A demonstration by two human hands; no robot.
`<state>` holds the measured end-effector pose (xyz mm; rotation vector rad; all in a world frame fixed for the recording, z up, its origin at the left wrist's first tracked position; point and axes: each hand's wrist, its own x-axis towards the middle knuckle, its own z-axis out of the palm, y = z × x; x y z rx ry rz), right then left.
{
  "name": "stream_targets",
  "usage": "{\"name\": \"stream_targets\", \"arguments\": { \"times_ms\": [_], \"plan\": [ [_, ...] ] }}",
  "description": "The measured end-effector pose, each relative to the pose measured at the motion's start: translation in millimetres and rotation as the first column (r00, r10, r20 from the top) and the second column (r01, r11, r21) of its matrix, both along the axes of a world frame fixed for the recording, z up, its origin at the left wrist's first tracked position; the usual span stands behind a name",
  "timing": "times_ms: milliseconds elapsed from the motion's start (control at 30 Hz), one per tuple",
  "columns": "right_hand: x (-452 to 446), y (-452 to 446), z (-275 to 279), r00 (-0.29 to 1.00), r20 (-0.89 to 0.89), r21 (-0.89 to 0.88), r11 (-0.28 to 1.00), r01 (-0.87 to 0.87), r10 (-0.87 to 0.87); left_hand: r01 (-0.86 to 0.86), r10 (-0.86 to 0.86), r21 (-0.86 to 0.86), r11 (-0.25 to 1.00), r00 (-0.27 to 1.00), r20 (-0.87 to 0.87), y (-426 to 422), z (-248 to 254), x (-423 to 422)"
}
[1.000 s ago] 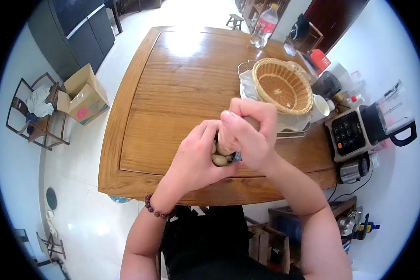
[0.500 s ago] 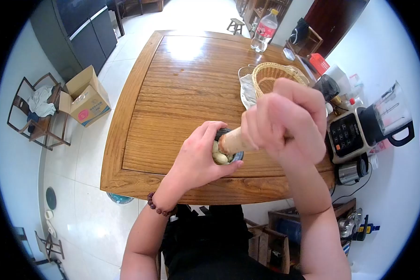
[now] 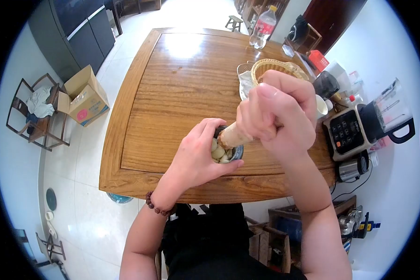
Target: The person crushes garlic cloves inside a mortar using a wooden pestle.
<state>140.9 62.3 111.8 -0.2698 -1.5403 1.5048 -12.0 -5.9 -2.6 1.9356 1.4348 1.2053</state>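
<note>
Seen from the head camera, a person grips a pale wooden pestle (image 3: 234,135) in a closed right hand (image 3: 284,112) while the left hand (image 3: 193,149) clasps the side of a small dark mortar (image 3: 238,154) near the front edge of a polished wooden table (image 3: 182,102). The hands are apart, joined only by the tools between them: the left wraps its fingers around the far side of the mortar and stretches its thumb along the near side, and the right makes a fist around the upper part of the pestle. The pestle leans, its browned lower end at the mouth of the mortar, above pale clove-like pieces (image 3: 219,153) inside (whether it presses on them cannot be told from this angle). A bracelet (image 3: 156,206) of dark beads circles the left wrist. Beyond the right fist, and partly hidden by it, sits a wicker basket (image 3: 270,64); a clear bottle (image 3: 264,28) with a yellow cap and red label stands toward the far right corner. A blender (image 3: 347,133) with a dark control panel stands along the right side, a metal kettle (image 3: 352,169) just beside it. On the floor at left, a cardboard box (image 3: 85,95) sits open near a wooden chair (image 3: 37,112) draped with pale cloth.
</note>
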Motion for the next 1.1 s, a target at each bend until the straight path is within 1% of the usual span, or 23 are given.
{"name": "stream_targets", "arguments": {
  "times_ms": [33, 67, 133, 167, 200, 267, 300, 367, 400, 433, 500, 633, 733, 800, 833, 867, 933, 967, 1033, 1100],
  "plan": [
    [0, -1, 2, 1.0, 0.007, 0.006, 1.0, 0.005, -0.005, 0.002, -0.002, -0.001, 1.0, 1.0, -0.001, 0, -2, 0],
    [-1, -1, -7, 1.0, 0.006, 0.007, 1.0, 0.007, -0.007, 0.001, -0.001, 0.033, 0.999, 1.0, 0.0, 1, -4, 0],
    [-7, -1, -34, 0.982, 0.175, 0.077, 0.995, 0.057, -0.07, -0.002, 0.002, 0.069, 0.998, 1.0, 0.002, 2, -4, -1],
    [-5, 0, -34, 0.984, 0.168, 0.032, 0.998, 0.061, -0.065, -0.002, 0.001, 0.063, 0.998, 1.0, 0.015, 2, -4, 0],
    [-4, 3, -31, 0.984, 0.168, 0.031, 0.998, 0.057, -0.061, -0.001, 0.0, 0.055, 0.999, 1.0, 0.027, 1, -3, 0],
    [-3, 7, -19, 0.998, 0.063, -0.037, 0.999, -0.004, 0.006, -0.004, 0.004, 0.044, 0.999, 1.0, 0.006, 0, -2, 0],
    [-2, 6, -11, 1.0, 0.021, -0.009, 1.0, 0.002, -0.001, -0.01, 0.01, 0.036, 0.999, 1.0, -0.012, 0, -2, 0],
    [0, 0, 0, 1.0, -0.004, -0.016, 1.0, -0.003, 0.003, -0.013, 0.013, 0.025, 1.0, 1.0, -0.007, 0, -2, 1],
    [0, -2, 2, 0.999, -0.035, -0.015, 1.0, -0.009, 0.009, -0.016, 0.016, 0.02, 1.0, 1.0, -0.007, 0, -2, 0],
    [-2, -2, -9, 0.999, -0.036, -0.016, 1.0, -0.01, 0.009, -0.016, 0.016, 0.02, 1.0, 1.0, -0.008, 0, -2, 0],
    [-8, 0, -38, 0.992, 0.12, -0.006, 0.999, 0.038, -0.037, -0.002, 0.001, 0.057, 0.998, 1.0, 0.024, 1, -4, -1],
    [-5, 1, -36, 0.99, 0.134, 0.013, 0.999, 0.043, -0.044, -0.001, 0.0, 0.066, 0.998, 1.0, 0.018, 1, -5, 0],
    [-4, -4, -10, 0.993, 0.1, 0.032, 0.998, 0.056, -0.059, -0.018, 0.019, 0.044, 0.999, 1.0, -0.005, 0, -5, 1],
    [1, -6, 10, 1.0, -0.023, -0.017, 1.0, 0.013, -0.013, -0.017, 0.017, -0.004, 1.0, 1.0, 0.01, 0, -1, 1],
    [-4, -5, -2, 0.994, 0.047, 0.104, 0.99, 0.096, -0.101, -0.017, 0.018, -0.005, 1.0, 1.0, 0.008, 1, -2, 0],
    [-7, -2, -17, 0.994, 0.047, 0.104, 0.99, 0.097, -0.103, -0.016, 0.016, 0.02, 1.0, 1.0, -0.001, 1, -3, -1],
    [-11, 3, -45, 0.986, 0.141, -0.019, 0.996, 0.091, -0.087, -0.016, 0.016, 0.041, 0.999, 1.0, -0.005, 1, -4, 0],
    [-12, 5, -51, 0.988, 0.122, 0.029, 0.995, 0.095, -0.098, -0.01, 0.01, 0.04, 0.999, 1.0, 0.021, 2, -4, 0],
    [-12, 4, -50, 0.988, 0.132, 0.019, 0.997, 0.077, -0.079, 0.001, -0.002, 0.037, 0.999, 0.999, 0.042, 0, -4, 0],
    [-10, 9, -40, 0.988, 0.144, 0.026, 0.998, 0.06, -0.063, -0.016, 0.016, 0.045, 0.999, 1.0, 0.001, 0, -5, 0]
  ]
}}
